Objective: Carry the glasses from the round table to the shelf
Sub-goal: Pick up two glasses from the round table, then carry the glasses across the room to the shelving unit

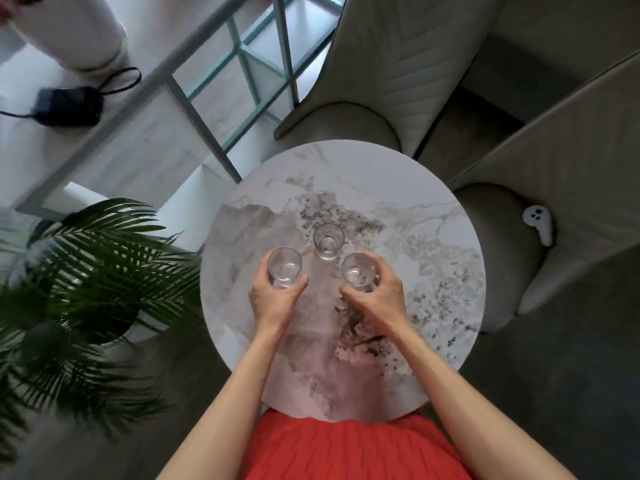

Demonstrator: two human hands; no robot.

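Three clear glasses stand in a triangle near the middle of the round marble table (433, 237). My left hand (273, 299) grips the left glass (284, 266), fingers and thumb curled round its side. My right hand (379, 297) grips the right glass (358, 271) the same way. The third glass (328, 240) stands free just beyond them, untouched. I cannot tell whether the two held glasses are lifted off the tabletop. The white shelf unit (114, 140) with a grey frame stands to the far left of the table.
A potted palm (93, 271) crowds the table's left side. Two grey armchairs (398, 64) stand behind and to the right; a white controller (538, 223) lies on the right one. A black pouch with a cord (69, 105) sits on the shelf top.
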